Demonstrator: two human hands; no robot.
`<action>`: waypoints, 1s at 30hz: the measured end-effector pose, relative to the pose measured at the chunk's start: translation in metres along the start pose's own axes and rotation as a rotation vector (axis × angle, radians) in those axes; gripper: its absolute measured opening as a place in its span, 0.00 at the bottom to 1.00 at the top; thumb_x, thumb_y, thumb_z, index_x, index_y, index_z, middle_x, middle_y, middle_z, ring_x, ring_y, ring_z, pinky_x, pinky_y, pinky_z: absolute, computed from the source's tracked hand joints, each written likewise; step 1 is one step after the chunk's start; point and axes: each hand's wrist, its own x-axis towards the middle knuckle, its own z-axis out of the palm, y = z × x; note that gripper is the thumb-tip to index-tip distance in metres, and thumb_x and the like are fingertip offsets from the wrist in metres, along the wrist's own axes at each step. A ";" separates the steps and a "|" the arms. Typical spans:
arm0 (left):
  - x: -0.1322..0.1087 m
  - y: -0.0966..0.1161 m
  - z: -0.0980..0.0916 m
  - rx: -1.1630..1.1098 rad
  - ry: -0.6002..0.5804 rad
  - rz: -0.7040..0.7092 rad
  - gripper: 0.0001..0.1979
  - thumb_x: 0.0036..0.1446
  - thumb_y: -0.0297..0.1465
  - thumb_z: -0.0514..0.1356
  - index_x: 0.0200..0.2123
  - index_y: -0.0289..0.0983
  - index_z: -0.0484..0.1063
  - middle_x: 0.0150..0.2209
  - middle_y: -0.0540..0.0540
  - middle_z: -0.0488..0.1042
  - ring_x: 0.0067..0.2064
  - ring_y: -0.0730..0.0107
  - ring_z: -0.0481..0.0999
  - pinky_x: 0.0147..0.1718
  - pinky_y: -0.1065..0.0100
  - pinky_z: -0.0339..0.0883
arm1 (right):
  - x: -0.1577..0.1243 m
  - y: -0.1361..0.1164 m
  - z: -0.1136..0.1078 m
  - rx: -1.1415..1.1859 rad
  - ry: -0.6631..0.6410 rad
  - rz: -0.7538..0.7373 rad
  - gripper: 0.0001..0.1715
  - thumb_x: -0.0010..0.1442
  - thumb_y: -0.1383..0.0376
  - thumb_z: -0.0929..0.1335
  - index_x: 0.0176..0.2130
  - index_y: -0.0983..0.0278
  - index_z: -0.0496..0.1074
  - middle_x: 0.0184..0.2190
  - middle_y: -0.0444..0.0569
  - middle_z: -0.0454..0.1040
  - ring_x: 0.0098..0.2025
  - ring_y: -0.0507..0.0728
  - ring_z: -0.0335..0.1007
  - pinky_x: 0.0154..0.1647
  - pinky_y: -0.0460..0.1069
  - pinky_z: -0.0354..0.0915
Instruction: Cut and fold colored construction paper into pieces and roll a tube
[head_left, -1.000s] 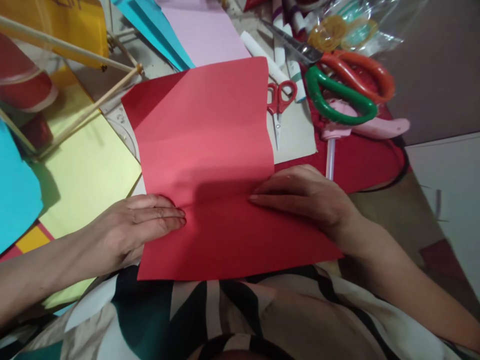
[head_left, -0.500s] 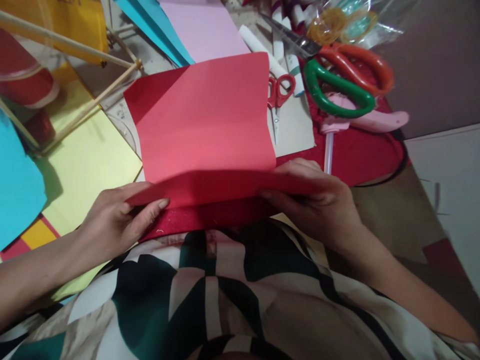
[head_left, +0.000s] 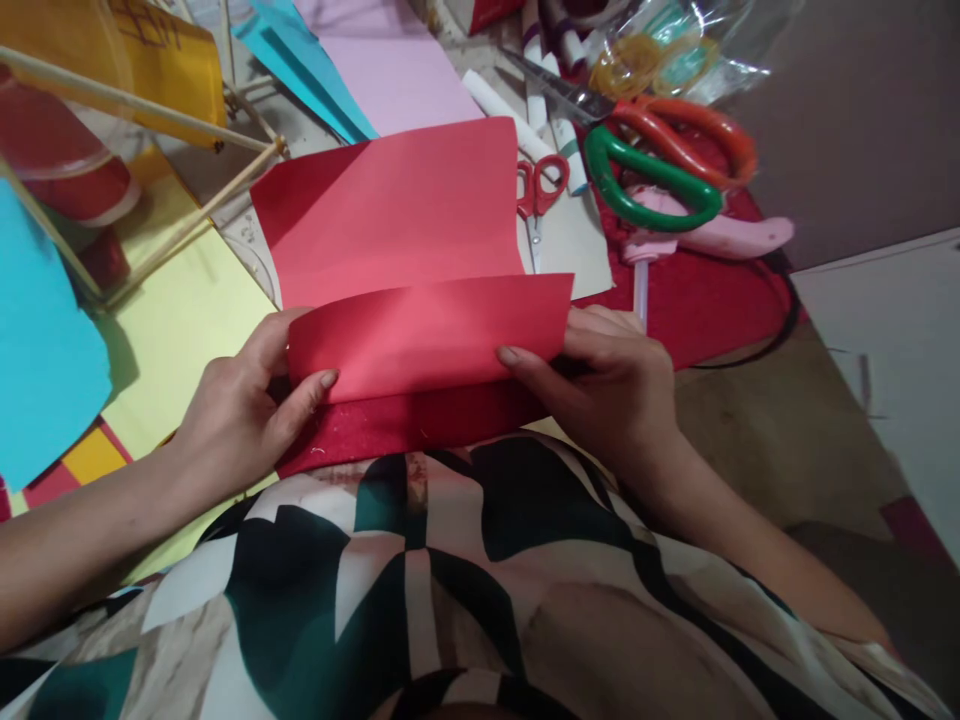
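Note:
A red sheet of paper [head_left: 420, 210] lies in front of me, its near part bent up and over into a flap. My left hand [head_left: 255, 390] pinches the flap's left end, thumb on the near face and fingers behind. At the right end, my right hand [head_left: 600, 370] grips it the same way, with the thumb pressed on the lower part and the other fingers mostly hidden behind the paper. Below the sheet shows a dark red cloth-like surface [head_left: 420, 420]. Small red-handled scissors [head_left: 541, 190] lie by the sheet's right edge.
Large scissors with green and orange handles [head_left: 652, 200] rest over a pink glue gun [head_left: 735, 238]. Markers [head_left: 566, 150] and a plastic bag of rubber bands [head_left: 652, 60] lie behind. At left are a wooden stick frame [head_left: 202, 215], yellow paper [head_left: 195, 330] and blue paper [head_left: 45, 350].
The near edge of the red paper has risen and turned over away from me, so the flap now stands taller. Both hands have moved up slightly with it, and the right hand has come inward.

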 end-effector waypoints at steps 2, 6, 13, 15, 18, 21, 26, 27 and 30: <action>-0.001 0.000 0.002 0.004 0.018 -0.014 0.26 0.64 0.38 0.59 0.63 0.42 0.61 0.33 0.50 0.79 0.27 0.70 0.79 0.25 0.71 0.72 | 0.001 0.000 0.002 -0.040 0.049 -0.001 0.26 0.64 0.55 0.69 0.20 0.60 0.58 0.19 0.44 0.62 0.26 0.56 0.61 0.33 0.54 0.56; -0.001 -0.001 0.004 0.050 0.062 0.013 0.33 0.63 0.36 0.60 0.68 0.44 0.54 0.40 0.47 0.79 0.28 0.69 0.78 0.30 0.68 0.73 | 0.003 0.001 0.004 -0.078 0.070 -0.009 0.30 0.63 0.55 0.69 0.18 0.59 0.53 0.18 0.44 0.60 0.25 0.56 0.59 0.32 0.54 0.54; -0.014 0.012 -0.020 0.345 -0.013 0.102 0.25 0.66 0.35 0.55 0.65 0.42 0.58 0.53 0.40 0.76 0.36 0.64 0.80 0.32 0.65 0.73 | 0.006 0.002 0.005 -0.153 0.074 -0.018 0.29 0.62 0.55 0.69 0.18 0.59 0.52 0.17 0.44 0.61 0.26 0.57 0.60 0.32 0.54 0.54; -0.020 0.023 -0.028 0.462 -0.001 0.160 0.21 0.66 0.36 0.55 0.61 0.41 0.62 0.53 0.39 0.76 0.39 0.58 0.81 0.30 0.64 0.72 | 0.007 0.002 0.005 -0.162 0.057 -0.026 0.29 0.62 0.56 0.69 0.18 0.59 0.53 0.18 0.45 0.62 0.26 0.57 0.61 0.32 0.54 0.55; -0.025 0.038 -0.036 0.463 0.102 0.291 0.19 0.64 0.34 0.58 0.58 0.40 0.64 0.49 0.40 0.79 0.42 0.53 0.81 0.31 0.61 0.72 | 0.008 0.003 0.004 -0.160 0.047 -0.046 0.28 0.63 0.55 0.68 0.18 0.59 0.54 0.18 0.45 0.63 0.26 0.57 0.62 0.32 0.54 0.55; -0.022 0.041 -0.043 0.314 0.114 0.391 0.17 0.64 0.33 0.58 0.56 0.41 0.67 0.46 0.43 0.80 0.40 0.59 0.81 0.37 0.61 0.75 | 0.008 0.003 0.003 -0.155 0.056 -0.078 0.28 0.64 0.54 0.67 0.19 0.59 0.54 0.18 0.44 0.61 0.26 0.57 0.61 0.30 0.53 0.53; -0.019 0.010 -0.059 0.479 0.129 0.109 0.18 0.65 0.39 0.58 0.54 0.39 0.69 0.47 0.41 0.80 0.48 0.53 0.79 0.42 0.58 0.75 | 0.009 0.004 0.004 -0.118 0.074 -0.120 0.27 0.65 0.54 0.68 0.21 0.59 0.54 0.18 0.44 0.61 0.24 0.56 0.58 0.27 0.53 0.52; -0.022 0.002 -0.061 0.513 0.087 0.067 0.21 0.65 0.41 0.58 0.57 0.37 0.67 0.50 0.39 0.78 0.51 0.52 0.78 0.45 0.57 0.74 | 0.010 0.004 0.004 -0.109 0.074 -0.126 0.27 0.65 0.54 0.68 0.21 0.59 0.55 0.18 0.44 0.61 0.23 0.56 0.57 0.27 0.53 0.52; -0.032 -0.014 -0.058 0.534 -0.012 0.077 0.27 0.62 0.43 0.60 0.59 0.32 0.65 0.57 0.32 0.73 0.57 0.46 0.74 0.52 0.53 0.71 | 0.012 0.005 0.004 -0.078 0.069 -0.135 0.26 0.64 0.54 0.69 0.21 0.59 0.58 0.18 0.46 0.64 0.24 0.57 0.60 0.26 0.53 0.54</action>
